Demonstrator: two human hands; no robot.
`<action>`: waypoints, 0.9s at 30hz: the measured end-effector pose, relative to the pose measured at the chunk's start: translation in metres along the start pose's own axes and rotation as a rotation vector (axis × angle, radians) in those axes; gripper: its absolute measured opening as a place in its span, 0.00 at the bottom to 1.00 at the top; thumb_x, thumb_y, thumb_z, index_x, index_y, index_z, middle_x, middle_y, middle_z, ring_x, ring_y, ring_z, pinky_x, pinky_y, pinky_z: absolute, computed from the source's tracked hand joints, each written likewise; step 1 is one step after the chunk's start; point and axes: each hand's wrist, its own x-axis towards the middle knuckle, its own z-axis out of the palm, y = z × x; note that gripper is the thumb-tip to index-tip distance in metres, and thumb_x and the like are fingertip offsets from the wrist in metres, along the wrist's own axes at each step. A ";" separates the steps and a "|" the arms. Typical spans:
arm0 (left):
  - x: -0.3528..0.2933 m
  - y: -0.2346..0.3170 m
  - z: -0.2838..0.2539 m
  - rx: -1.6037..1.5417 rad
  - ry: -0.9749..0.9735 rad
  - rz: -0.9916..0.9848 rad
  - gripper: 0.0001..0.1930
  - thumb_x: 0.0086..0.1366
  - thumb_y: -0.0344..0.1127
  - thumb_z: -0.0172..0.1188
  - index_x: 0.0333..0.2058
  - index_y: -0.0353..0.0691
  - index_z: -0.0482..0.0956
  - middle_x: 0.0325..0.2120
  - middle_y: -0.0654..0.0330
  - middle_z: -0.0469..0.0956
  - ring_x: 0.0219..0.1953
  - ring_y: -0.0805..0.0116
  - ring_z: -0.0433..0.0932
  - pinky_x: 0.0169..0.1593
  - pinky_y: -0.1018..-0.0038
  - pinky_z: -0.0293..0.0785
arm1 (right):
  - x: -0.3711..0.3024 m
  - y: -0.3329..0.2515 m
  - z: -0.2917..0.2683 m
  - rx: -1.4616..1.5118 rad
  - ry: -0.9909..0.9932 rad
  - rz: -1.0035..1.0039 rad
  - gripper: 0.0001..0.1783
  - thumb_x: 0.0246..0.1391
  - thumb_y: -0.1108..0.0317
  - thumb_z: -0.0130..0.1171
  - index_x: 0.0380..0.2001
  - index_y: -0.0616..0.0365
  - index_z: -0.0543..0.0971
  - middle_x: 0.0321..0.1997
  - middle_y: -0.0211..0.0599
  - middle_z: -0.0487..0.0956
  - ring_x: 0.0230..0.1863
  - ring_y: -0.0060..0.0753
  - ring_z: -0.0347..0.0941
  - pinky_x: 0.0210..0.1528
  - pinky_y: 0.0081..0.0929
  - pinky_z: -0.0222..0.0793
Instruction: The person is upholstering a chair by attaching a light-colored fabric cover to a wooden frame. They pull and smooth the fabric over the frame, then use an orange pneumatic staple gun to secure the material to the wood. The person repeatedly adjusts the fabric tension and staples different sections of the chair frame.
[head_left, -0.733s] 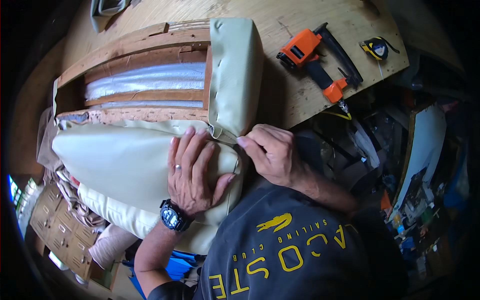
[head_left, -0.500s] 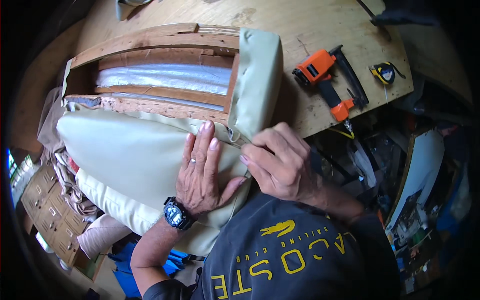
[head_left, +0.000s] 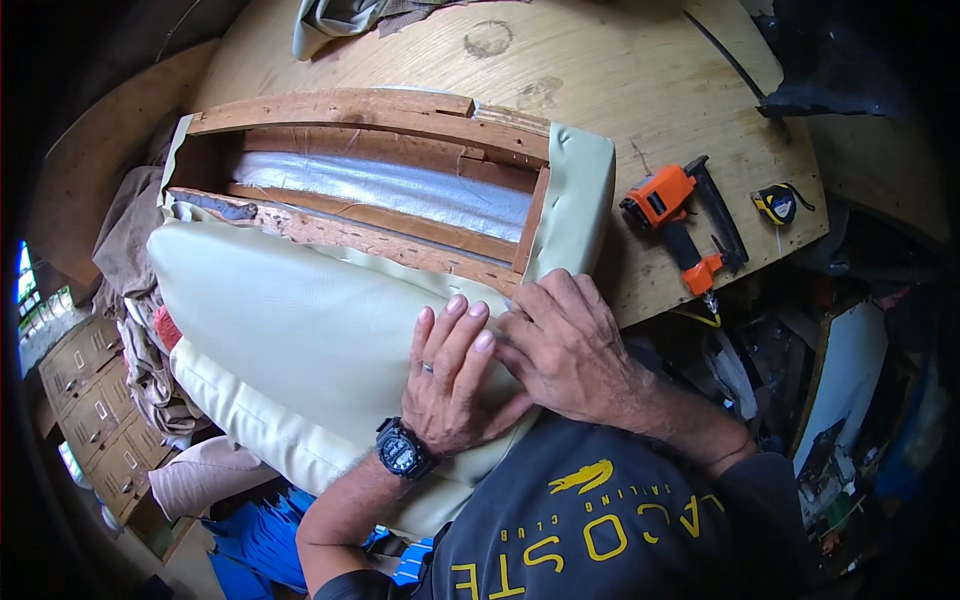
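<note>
A partly upholstered seat [head_left: 290,290] in pale cream material lies tilted against me. Its wooden frame [head_left: 360,108] shows on the far side, with silvery sheeting [head_left: 400,188] inside. My left hand [head_left: 452,385] is spread flat on the cream cover near its right corner. Beside it, my right hand [head_left: 572,350] is closed, its fingers bent down into the seam where the front cover meets the covered side panel [head_left: 578,195]. Whatever the right fingertips grip is hidden behind the knuckles.
An orange and black staple gun [head_left: 662,195] with a hose lies on the wooden table [head_left: 600,80], near a tape measure [head_left: 776,204]. Folded fabric [head_left: 345,20] rests at the far edge. Lockers [head_left: 100,415] stand at left; clutter fills the floor at right.
The view has shifted, so the seat and tools appear lower and further right. My right hand has moved closer to the left hand, its fingers now turned down over the corner seam.
</note>
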 end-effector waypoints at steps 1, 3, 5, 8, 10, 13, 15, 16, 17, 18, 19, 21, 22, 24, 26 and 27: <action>0.000 0.001 0.000 -0.013 -0.014 -0.019 0.53 0.53 0.49 0.80 0.70 0.38 0.58 0.63 0.43 0.70 0.66 0.42 0.71 0.73 0.42 0.56 | -0.003 0.000 0.000 -0.004 0.019 -0.013 0.13 0.51 0.63 0.69 0.36 0.62 0.83 0.44 0.39 0.74 0.49 0.42 0.69 0.53 0.43 0.66; 0.000 0.000 -0.001 -0.043 -0.044 -0.056 0.54 0.52 0.50 0.80 0.70 0.38 0.58 0.60 0.46 0.73 0.63 0.45 0.73 0.72 0.44 0.58 | -0.008 0.003 0.003 -0.012 0.056 -0.037 0.14 0.51 0.63 0.69 0.35 0.63 0.84 0.46 0.40 0.75 0.53 0.43 0.69 0.57 0.44 0.66; 0.006 0.003 -0.005 0.002 -0.151 -0.097 0.52 0.55 0.57 0.76 0.69 0.34 0.60 0.58 0.48 0.74 0.62 0.49 0.74 0.71 0.48 0.59 | -0.013 0.006 0.003 -0.002 0.059 -0.039 0.15 0.52 0.63 0.70 0.35 0.64 0.84 0.49 0.40 0.75 0.57 0.44 0.68 0.60 0.46 0.64; 0.012 0.003 -0.008 0.030 -0.273 -0.106 0.49 0.60 0.62 0.69 0.68 0.31 0.62 0.58 0.48 0.74 0.64 0.51 0.72 0.73 0.50 0.56 | -0.014 0.009 -0.001 0.032 0.079 -0.064 0.12 0.52 0.65 0.70 0.33 0.64 0.83 0.50 0.41 0.76 0.58 0.45 0.69 0.62 0.45 0.65; 0.011 0.003 -0.007 0.024 -0.313 -0.113 0.50 0.61 0.63 0.68 0.69 0.31 0.61 0.60 0.47 0.73 0.66 0.50 0.70 0.74 0.50 0.54 | -0.016 0.016 -0.007 0.109 0.165 -0.020 0.09 0.52 0.68 0.70 0.31 0.63 0.82 0.48 0.41 0.76 0.56 0.46 0.71 0.59 0.44 0.67; 0.019 0.009 -0.007 0.114 -0.413 -0.144 0.52 0.65 0.67 0.61 0.72 0.31 0.56 0.71 0.42 0.61 0.75 0.46 0.57 0.77 0.47 0.44 | -0.026 0.031 -0.036 0.175 0.328 0.199 0.04 0.53 0.76 0.68 0.30 0.61 0.81 0.37 0.40 0.78 0.41 0.44 0.76 0.45 0.40 0.73; 0.021 0.010 -0.004 0.206 -0.449 -0.154 0.53 0.66 0.68 0.58 0.74 0.31 0.53 0.75 0.40 0.53 0.79 0.45 0.49 0.78 0.46 0.39 | -0.040 0.033 -0.035 0.348 0.090 0.324 0.06 0.57 0.71 0.68 0.29 0.61 0.81 0.31 0.40 0.78 0.34 0.43 0.78 0.38 0.40 0.74; 0.023 0.010 -0.004 0.204 -0.491 -0.157 0.53 0.67 0.69 0.55 0.75 0.31 0.51 0.77 0.41 0.46 0.80 0.44 0.42 0.79 0.45 0.33 | -0.040 0.025 -0.029 0.385 0.067 0.339 0.12 0.61 0.65 0.67 0.27 0.61 0.81 0.29 0.44 0.79 0.31 0.44 0.79 0.35 0.41 0.75; 0.023 0.010 -0.004 0.212 -0.491 -0.157 0.53 0.67 0.69 0.55 0.75 0.31 0.51 0.77 0.41 0.47 0.80 0.44 0.43 0.79 0.45 0.33 | -0.040 0.021 -0.021 0.430 -0.037 0.424 0.18 0.62 0.57 0.66 0.26 0.60 0.82 0.27 0.47 0.82 0.31 0.49 0.83 0.36 0.43 0.77; 0.024 0.011 -0.005 0.219 -0.490 -0.156 0.53 0.67 0.69 0.55 0.75 0.31 0.51 0.77 0.41 0.47 0.80 0.44 0.43 0.79 0.45 0.33 | -0.037 0.019 -0.019 0.400 -0.089 0.421 0.19 0.61 0.54 0.66 0.26 0.60 0.83 0.25 0.49 0.82 0.30 0.51 0.83 0.36 0.45 0.77; 0.023 0.011 -0.005 0.233 -0.492 -0.163 0.54 0.67 0.69 0.55 0.75 0.31 0.51 0.77 0.41 0.48 0.80 0.44 0.43 0.79 0.45 0.32 | -0.034 0.019 -0.016 0.375 -0.146 0.413 0.21 0.61 0.52 0.67 0.26 0.60 0.83 0.23 0.50 0.83 0.29 0.53 0.84 0.36 0.46 0.78; 0.022 0.011 -0.004 0.226 -0.486 -0.168 0.54 0.66 0.69 0.56 0.75 0.31 0.51 0.77 0.40 0.48 0.80 0.44 0.43 0.79 0.44 0.31 | -0.031 0.016 -0.016 0.366 -0.173 0.395 0.21 0.61 0.51 0.67 0.26 0.60 0.83 0.23 0.51 0.82 0.29 0.55 0.84 0.37 0.48 0.79; 0.022 0.011 -0.004 0.220 -0.488 -0.171 0.54 0.66 0.69 0.56 0.75 0.31 0.51 0.77 0.40 0.47 0.80 0.44 0.43 0.79 0.44 0.32 | -0.030 0.015 -0.016 0.362 -0.187 0.389 0.22 0.61 0.51 0.67 0.26 0.61 0.83 0.22 0.52 0.82 0.28 0.56 0.84 0.37 0.49 0.79; 0.022 0.010 -0.003 0.214 -0.479 -0.165 0.54 0.66 0.69 0.57 0.75 0.31 0.51 0.77 0.40 0.48 0.80 0.44 0.43 0.79 0.44 0.32 | -0.030 0.013 -0.015 0.375 -0.203 0.407 0.20 0.61 0.53 0.67 0.26 0.60 0.82 0.22 0.51 0.82 0.28 0.55 0.83 0.36 0.49 0.79; 0.018 0.010 -0.002 0.211 -0.454 -0.148 0.54 0.65 0.69 0.58 0.74 0.31 0.51 0.77 0.40 0.48 0.80 0.43 0.44 0.79 0.43 0.32 | -0.032 0.012 -0.010 0.353 -0.166 0.379 0.18 0.60 0.56 0.66 0.25 0.60 0.81 0.21 0.50 0.81 0.27 0.54 0.83 0.34 0.48 0.78; 0.018 0.008 -0.001 0.206 -0.431 -0.134 0.54 0.65 0.69 0.58 0.74 0.31 0.51 0.77 0.40 0.48 0.80 0.43 0.44 0.79 0.43 0.33 | -0.033 0.011 -0.002 0.324 -0.123 0.342 0.17 0.60 0.58 0.66 0.25 0.59 0.80 0.21 0.49 0.81 0.27 0.54 0.83 0.33 0.47 0.78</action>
